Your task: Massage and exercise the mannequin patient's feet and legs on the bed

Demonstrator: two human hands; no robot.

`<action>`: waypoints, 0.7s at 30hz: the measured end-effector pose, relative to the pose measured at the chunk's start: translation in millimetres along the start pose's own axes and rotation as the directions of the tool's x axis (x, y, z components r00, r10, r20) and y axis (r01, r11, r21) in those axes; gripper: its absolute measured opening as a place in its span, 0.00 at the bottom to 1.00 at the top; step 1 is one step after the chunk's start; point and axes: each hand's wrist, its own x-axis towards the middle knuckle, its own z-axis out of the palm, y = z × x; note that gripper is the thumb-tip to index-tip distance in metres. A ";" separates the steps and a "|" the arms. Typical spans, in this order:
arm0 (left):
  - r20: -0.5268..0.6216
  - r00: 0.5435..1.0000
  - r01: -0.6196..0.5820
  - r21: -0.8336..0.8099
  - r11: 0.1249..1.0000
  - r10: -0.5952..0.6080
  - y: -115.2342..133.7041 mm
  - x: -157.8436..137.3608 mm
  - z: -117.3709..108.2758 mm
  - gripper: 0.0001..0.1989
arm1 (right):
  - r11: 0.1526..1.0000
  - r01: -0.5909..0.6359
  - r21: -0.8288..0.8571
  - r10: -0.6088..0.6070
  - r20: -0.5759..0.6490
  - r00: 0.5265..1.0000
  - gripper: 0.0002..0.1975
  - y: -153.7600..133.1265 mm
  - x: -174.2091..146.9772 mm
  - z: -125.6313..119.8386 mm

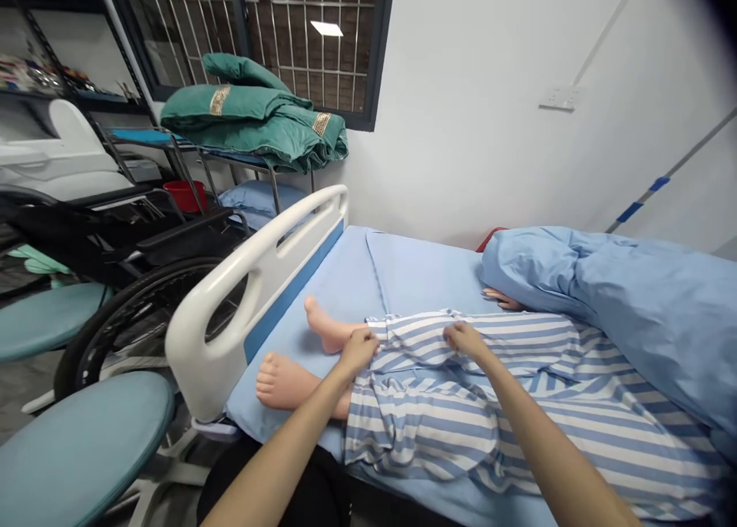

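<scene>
A manikin in blue-and-white striped pajama trousers (426, 427) lies on the bed, its near bare foot (285, 382) and far bare foot (328, 327) toward the footboard. At the far leg's cuff, my left hand (360, 349) is closed on the trouser fabric just above the ankle. My right hand (467, 340) is closed too, its fingers pinching the same trouser leg around the knee. The far leg's cloth lies between both hands. A blue quilt (627, 296) covers the upper body, and a manikin hand (503, 298) shows from under its edge.
A white footboard (230, 281) closes the bed's left end, above the light blue sheet (426, 266). Beyond it stand a wheelchair (143, 243) and a round teal stool seat (86, 450). Folded green bedding (253, 124) is piled on a rack by the barred window (299, 20).
</scene>
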 end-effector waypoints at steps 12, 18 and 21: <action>-0.215 0.968 -0.120 0.057 0.991 0.129 1.7 -58.9 -16.7 0.08 | 0.937 0.182 0.298 -0.248 0.202 0.947 0.15 -124.1 -68.9 114.4; -0.497 0.867 -0.141 -0.184 0.973 0.031 25.3 -16.2 -28.1 0.09 | 0.870 0.200 0.451 -0.198 -0.053 0.979 0.15 -162.4 -54.9 150.8; -0.459 0.889 -0.136 -0.285 0.949 -0.010 20.3 7.2 -24.2 0.10 | 0.876 0.177 0.449 -0.175 -0.047 0.983 0.15 -156.8 -47.8 162.4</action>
